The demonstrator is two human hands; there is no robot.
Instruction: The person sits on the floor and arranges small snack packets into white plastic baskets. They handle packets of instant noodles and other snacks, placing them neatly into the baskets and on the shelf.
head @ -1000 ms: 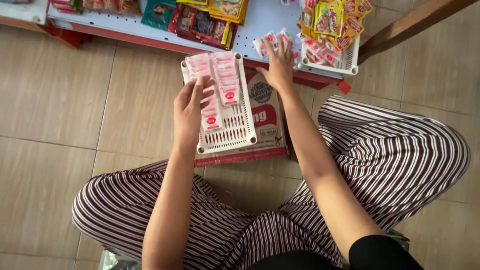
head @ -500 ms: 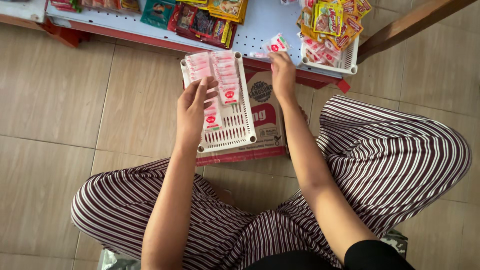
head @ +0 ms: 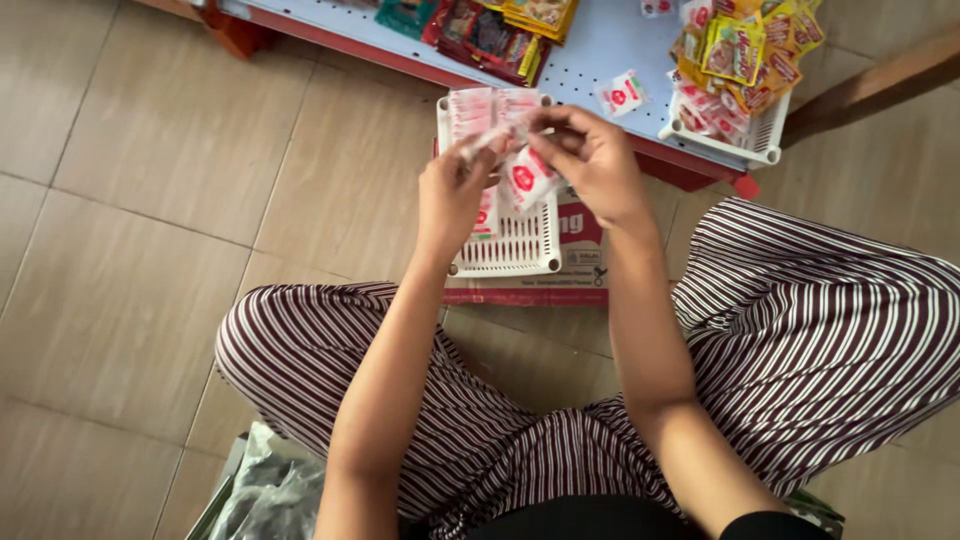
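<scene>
Left hand (head: 452, 190): raised over the white slotted basket (head: 520, 250), fingers pinched closed on the near end of a strip of small white-and-red sachets (head: 525, 178).

Right hand (head: 592, 160): just beside the left, thumb and fingers closed on the same strip from the other side; the sachets hang between the two hands, above the basket's middle.

White slotted basket: rectangular, plastic, resting on a flattened red-and-white carton (head: 580, 262) on the tiled floor (head: 150, 200). More pink-and-white sachets (head: 478, 108) lie in its far end.

Low shelf (head: 590, 50): pale perforated board with a red front edge, along the top of the view. One loose white-and-red sachet (head: 622, 94) lies on it, apart from the hands.

Second white basket (head: 735, 140): on the shelf at right, filled with yellow and red packets (head: 745, 50).

Dark packets (head: 490, 35): on the shelf, behind the first basket.

Person: seated on the floor, legs in striped trousers (head: 830, 330) spread to either side of the carton.

Crumpled grey plastic bag (head: 265, 490): at lower left, near the left knee.
</scene>
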